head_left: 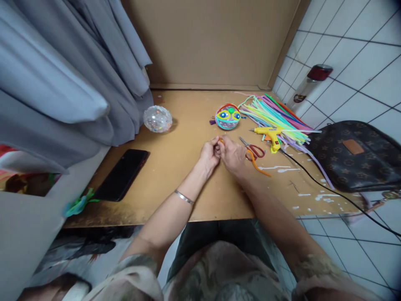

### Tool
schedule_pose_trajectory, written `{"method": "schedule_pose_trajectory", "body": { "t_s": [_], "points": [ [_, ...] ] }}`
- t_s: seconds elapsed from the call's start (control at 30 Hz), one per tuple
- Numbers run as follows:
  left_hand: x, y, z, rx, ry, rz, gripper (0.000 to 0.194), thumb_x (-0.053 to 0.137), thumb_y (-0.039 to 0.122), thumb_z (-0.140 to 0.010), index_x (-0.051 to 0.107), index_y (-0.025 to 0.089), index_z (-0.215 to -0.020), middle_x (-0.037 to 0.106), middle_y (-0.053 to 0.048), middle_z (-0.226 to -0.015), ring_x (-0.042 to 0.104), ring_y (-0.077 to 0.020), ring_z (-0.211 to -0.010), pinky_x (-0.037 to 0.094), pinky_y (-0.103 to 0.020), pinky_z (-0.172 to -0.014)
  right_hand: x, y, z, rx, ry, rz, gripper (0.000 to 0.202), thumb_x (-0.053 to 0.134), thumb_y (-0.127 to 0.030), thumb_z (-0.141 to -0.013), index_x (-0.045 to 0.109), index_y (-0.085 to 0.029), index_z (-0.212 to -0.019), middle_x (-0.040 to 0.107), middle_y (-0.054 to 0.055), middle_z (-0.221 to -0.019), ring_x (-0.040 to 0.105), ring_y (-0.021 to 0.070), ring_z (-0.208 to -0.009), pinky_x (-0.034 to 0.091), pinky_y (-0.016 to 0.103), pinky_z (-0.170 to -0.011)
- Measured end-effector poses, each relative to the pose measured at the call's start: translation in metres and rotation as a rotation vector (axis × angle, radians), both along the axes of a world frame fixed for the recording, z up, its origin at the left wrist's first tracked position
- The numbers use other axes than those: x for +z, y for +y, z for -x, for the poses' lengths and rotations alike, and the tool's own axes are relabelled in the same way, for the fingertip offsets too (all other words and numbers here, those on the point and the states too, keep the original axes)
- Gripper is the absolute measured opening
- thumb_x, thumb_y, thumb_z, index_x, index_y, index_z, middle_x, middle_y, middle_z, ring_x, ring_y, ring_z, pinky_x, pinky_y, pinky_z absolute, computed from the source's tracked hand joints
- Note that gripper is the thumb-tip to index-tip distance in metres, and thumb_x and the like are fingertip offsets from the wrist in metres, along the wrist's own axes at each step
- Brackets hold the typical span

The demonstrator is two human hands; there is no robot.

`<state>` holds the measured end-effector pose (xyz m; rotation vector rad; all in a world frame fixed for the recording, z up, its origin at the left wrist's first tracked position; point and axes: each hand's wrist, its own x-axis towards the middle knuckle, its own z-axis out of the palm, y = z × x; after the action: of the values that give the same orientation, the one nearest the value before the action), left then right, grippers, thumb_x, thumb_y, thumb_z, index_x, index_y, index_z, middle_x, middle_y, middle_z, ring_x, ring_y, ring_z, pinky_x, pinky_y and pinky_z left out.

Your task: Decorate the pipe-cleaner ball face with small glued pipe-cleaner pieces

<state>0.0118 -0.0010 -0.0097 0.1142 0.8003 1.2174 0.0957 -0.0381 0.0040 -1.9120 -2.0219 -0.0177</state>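
Note:
An orange pipe cleaner (257, 166) runs between my two hands at the middle of the table, its loose tail trailing out to the right past my right wrist. My left hand (210, 150) pinches its end, fingers curled. Pressed up against it, my right hand (232, 153) is closed on the same strip. Just beyond my hands sits a round ball decorated as a face (227, 117), with yellow-rimmed blue eyes and a green nose. Red-handled scissors (255, 151) lie beside my right hand, partly hidden by it.
A clear speckled ball (158, 118) stands at the back left, a black phone (122, 174) nearer the front left. Right of my hands lie a yellow glue gun (271, 136) with a cord, many colored pipe cleaners (275, 113) and a brown patterned bag (357, 154). A gray curtain (78, 62) hangs left.

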Motion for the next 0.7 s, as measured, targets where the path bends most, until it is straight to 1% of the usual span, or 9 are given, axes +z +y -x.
{"method": "schedule_pose_trajectory", "body": {
  "t_s": [0.17, 0.33, 0.43, 0.53, 0.63, 0.7],
  "points": [
    [0.011, -0.006, 0.001, -0.029, -0.068, 0.058, 0.03, 0.058, 0.006, -0.091, 0.05, 0.015, -0.064, 0.042, 0.006, -0.047, 0.033, -0.0028, -0.039, 0.022, -0.014, -0.041, -0.003, 0.005, -0.006, 0.044, 0.018, -0.054, 0.027, 0.052, -0.03, -0.104, 0.076, -0.021, -0.108, 0.081, 0.01, -0.096, 0.072, 0.0224, -0.086, 0.029, 0.031, -0.064],
    [0.015, -0.01, -0.002, -0.052, -0.045, 0.046, 0.033, 0.057, 0.007, -0.092, 0.048, 0.016, -0.062, 0.037, 0.007, -0.046, 0.029, -0.0026, -0.038, 0.021, -0.015, -0.041, -0.007, 0.01, -0.016, 0.052, 0.098, -0.117, 0.021, 0.059, -0.033, -0.099, 0.078, -0.023, -0.098, 0.081, 0.008, -0.091, 0.071, 0.0221, -0.082, 0.031, 0.03, -0.064],
    [0.014, -0.01, -0.002, -0.072, -0.009, 0.018, 0.03, 0.057, 0.008, -0.091, 0.049, 0.015, -0.063, 0.039, 0.007, -0.048, 0.03, -0.0023, -0.038, 0.021, -0.015, -0.041, -0.013, 0.016, -0.024, 0.077, 0.236, -0.172, 0.017, 0.064, -0.033, -0.094, 0.079, -0.025, -0.099, 0.081, 0.006, -0.089, 0.07, 0.0214, -0.079, 0.036, 0.029, -0.065],
    [0.012, -0.008, 0.0, -0.105, 0.056, -0.023, 0.024, 0.059, 0.007, -0.088, 0.052, 0.014, -0.066, 0.042, 0.006, -0.051, 0.033, -0.0025, -0.039, 0.023, -0.014, -0.041, -0.02, 0.024, -0.032, 0.131, 0.439, -0.206, 0.016, 0.066, -0.033, -0.09, 0.079, -0.026, -0.095, 0.082, 0.003, -0.089, 0.071, 0.0207, -0.079, 0.043, 0.029, -0.069],
    [0.013, -0.007, 0.004, -0.115, 0.134, -0.095, 0.023, 0.062, 0.008, -0.084, 0.051, 0.015, -0.066, 0.043, 0.007, -0.052, 0.035, -0.0031, -0.04, 0.022, -0.016, -0.041, -0.023, 0.032, -0.037, 0.173, 0.634, -0.196, 0.016, 0.068, -0.037, -0.085, 0.077, -0.024, -0.089, 0.079, 0.001, -0.082, 0.07, 0.0198, -0.076, 0.047, 0.029, -0.07],
    [0.015, -0.005, 0.007, -0.119, 0.193, -0.138, 0.025, 0.064, 0.012, -0.086, 0.051, 0.016, -0.065, 0.044, 0.006, -0.053, 0.035, -0.0031, -0.04, 0.021, -0.016, -0.041, -0.022, 0.035, -0.039, 0.207, 0.755, -0.172, 0.019, 0.07, -0.041, -0.081, 0.076, -0.023, -0.085, 0.076, 0.001, -0.077, 0.068, 0.0189, -0.073, 0.048, 0.029, -0.069]
  ]
}}
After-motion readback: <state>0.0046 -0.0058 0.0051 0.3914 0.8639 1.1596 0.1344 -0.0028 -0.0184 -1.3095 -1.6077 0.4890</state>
